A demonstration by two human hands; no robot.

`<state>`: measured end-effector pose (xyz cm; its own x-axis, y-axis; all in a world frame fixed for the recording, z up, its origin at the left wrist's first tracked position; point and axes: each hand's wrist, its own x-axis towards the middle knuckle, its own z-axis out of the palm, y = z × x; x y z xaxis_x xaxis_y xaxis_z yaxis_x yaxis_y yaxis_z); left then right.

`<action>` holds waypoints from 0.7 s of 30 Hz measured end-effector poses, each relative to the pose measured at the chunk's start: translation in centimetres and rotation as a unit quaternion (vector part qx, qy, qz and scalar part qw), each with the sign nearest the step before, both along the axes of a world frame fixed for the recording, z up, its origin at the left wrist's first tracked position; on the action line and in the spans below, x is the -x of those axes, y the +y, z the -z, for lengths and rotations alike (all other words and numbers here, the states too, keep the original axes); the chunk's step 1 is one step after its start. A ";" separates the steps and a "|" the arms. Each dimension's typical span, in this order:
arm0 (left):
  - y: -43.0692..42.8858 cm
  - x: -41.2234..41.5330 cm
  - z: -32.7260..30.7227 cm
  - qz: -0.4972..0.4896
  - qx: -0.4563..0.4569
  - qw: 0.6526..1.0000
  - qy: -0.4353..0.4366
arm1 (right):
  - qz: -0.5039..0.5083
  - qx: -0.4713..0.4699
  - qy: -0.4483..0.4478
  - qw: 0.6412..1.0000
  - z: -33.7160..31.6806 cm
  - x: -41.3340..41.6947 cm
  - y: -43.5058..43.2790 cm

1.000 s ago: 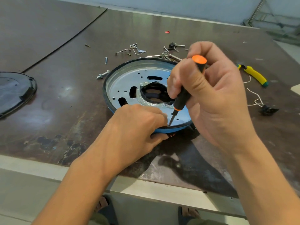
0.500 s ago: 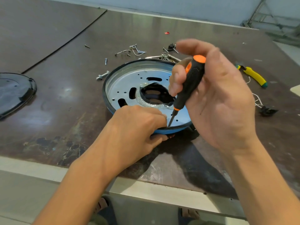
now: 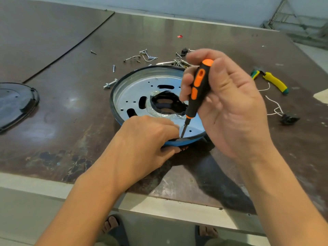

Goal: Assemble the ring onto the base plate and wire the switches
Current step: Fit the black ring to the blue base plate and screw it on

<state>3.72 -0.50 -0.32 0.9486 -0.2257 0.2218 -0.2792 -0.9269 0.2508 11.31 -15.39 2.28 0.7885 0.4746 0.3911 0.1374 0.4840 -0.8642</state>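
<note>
Screwdriver point(image 3: 197, 93) axis decides the next move. The shaft runs steep, handle up and leaning far-right, tip down at the near rim of the ring point(image 3: 112, 103). Tip sits just inside that rim, on the near edge of the base plate point(image 3: 134, 89), touching or just beside the left hand point(image 3: 142, 139) fingertips. Can't tell if there's a screw head under it; the fingers hide the spot.

Right hand point(image 3: 229, 103) holds the black-orange handle in a loose pinch, thumb and fingers curled round it, index stretched up by the cap end. Left hand grips the ring at the near edge, fingers curled over the top of the rim, thumb against the blue outer wall. Left hand is the nearer one to the work point; right hand is above it and to the right.

Plate lies flat inside the ring, mid-table point(image 3: 71, 121), big cut-out in its centre.

Judgement: a fastening at the near rim is in hand and wiring isn't started. Switch point(image 3: 288, 118) with white leads lies well apart at right, near a yellow-handled tool point(image 3: 274, 82). Loose screws point(image 3: 147, 56) lie beyond the far rim, a bolt point(image 3: 110, 84) just left of it.

Risk: a slip would drive the tip near-left, straight into the left fingertips. Load should stay along the shaft.
</note>
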 end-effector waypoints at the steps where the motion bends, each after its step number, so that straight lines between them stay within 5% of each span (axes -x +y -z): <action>1: 0.0 0.0 0.0 -0.001 0.000 1.000 0.001 | 0.021 0.014 -0.019 1.000 0.0 0.0 0.0; 4: 0.0 0.0 0.1 -0.004 -0.002 1.000 0.001 | 0.086 0.025 -0.041 0.995 0.1 0.0 0.2; 10: -0.1 0.1 0.0 -0.009 -0.006 1.000 -0.005 | -0.003 0.002 0.001 1.000 0.0 0.5 0.7; 17: 0.0 0.0 0.0 -0.007 -0.009 1.000 -0.001 | 0.080 0.033 -0.046 0.995 0.1 0.5 0.7; 21: -0.1 0.0 0.0 -0.009 -0.009 1.000 -0.003 | 0.015 0.012 -0.006 1.000 -0.3 0.8 0.9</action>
